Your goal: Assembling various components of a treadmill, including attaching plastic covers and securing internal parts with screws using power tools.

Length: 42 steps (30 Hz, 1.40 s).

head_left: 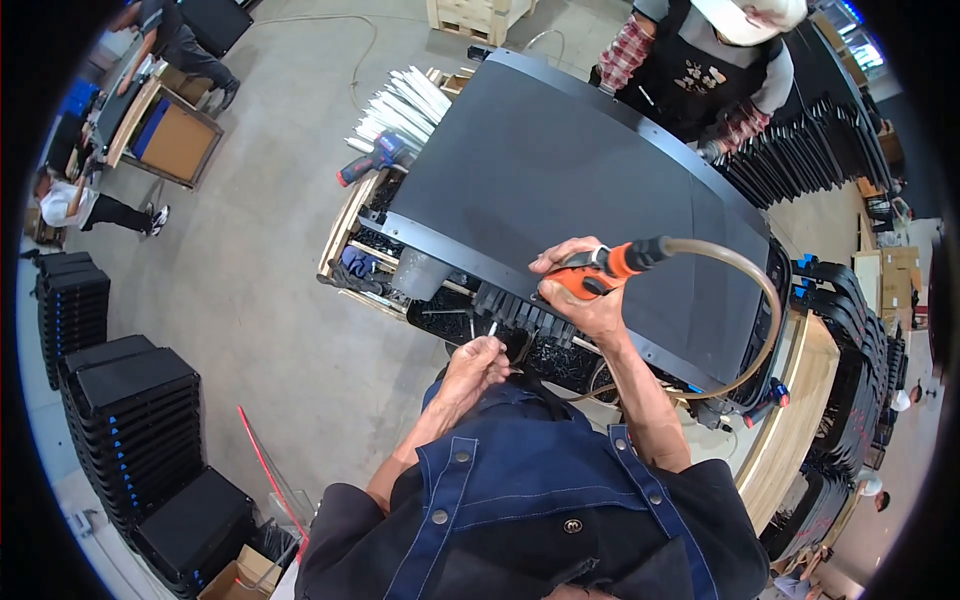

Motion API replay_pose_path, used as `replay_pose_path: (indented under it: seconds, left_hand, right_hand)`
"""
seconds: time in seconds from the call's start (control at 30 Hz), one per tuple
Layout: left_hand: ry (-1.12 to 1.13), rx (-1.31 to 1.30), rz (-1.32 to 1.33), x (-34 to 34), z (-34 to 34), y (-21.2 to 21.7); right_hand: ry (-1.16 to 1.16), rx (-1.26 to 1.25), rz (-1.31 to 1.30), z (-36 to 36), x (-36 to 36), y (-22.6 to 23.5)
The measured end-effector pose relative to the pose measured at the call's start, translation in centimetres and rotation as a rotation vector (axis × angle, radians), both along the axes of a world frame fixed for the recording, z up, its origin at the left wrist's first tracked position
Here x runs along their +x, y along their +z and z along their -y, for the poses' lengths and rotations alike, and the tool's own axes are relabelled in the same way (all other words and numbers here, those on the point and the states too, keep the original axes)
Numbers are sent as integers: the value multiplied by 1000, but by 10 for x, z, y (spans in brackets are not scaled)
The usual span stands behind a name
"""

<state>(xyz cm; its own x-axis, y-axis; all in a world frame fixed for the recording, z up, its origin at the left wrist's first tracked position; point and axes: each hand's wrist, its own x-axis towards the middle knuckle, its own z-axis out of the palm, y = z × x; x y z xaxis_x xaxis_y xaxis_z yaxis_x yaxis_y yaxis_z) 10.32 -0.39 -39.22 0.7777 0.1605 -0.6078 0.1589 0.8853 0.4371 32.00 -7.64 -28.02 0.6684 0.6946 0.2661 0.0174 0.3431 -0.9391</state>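
In my right hand (590, 300) I grip an orange and black air tool (590, 280), with a hose (755, 280) running from its back end. The tool rests over the near grey side rail (450, 252) of a large flat deck (570, 170) with a dark, belt-like top. My left hand (475, 368) is closed in a pinch on a small, light metal pin (493, 328), held just short of the rail. Below the rail, beside both hands, stands a row of dark grey blocks (520, 312). Their lower ends are partly hidden.
Across the deck a co-worker (700, 80) stands with hands at the far rail. A cordless driver (385, 158) and white strips (410, 105) lie at its left end; another driver (768, 402) lies right. Stacked black panels (135, 400) fill the left side.
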Motion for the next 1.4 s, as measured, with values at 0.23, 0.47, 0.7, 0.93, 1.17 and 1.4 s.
replay_pose_path:
  seconds: [0.23,0.47,0.7,0.93,1.17,1.4]
  left_hand:
    - [30,39,96,10,3,7]
    - [144,77,141,9,-7,13]
    - [251,65,175,-4,-11,14]
    - [313,-84,226,-11,-19,14]
    - [202,-187,328,4,-46,26]
    - [173,-164,349,-1,-97,24]
  right_hand:
    - [79,-98,30,0,0,3]
    - [88,-220,188,-4,2,17]
    - [148,-223,208,3,-1,15]
    - [88,-29,15,-1,-10,43]
    - [-52,213,-330,-7,-36,48]
    - [-174,158,-379,-54,-50,36]
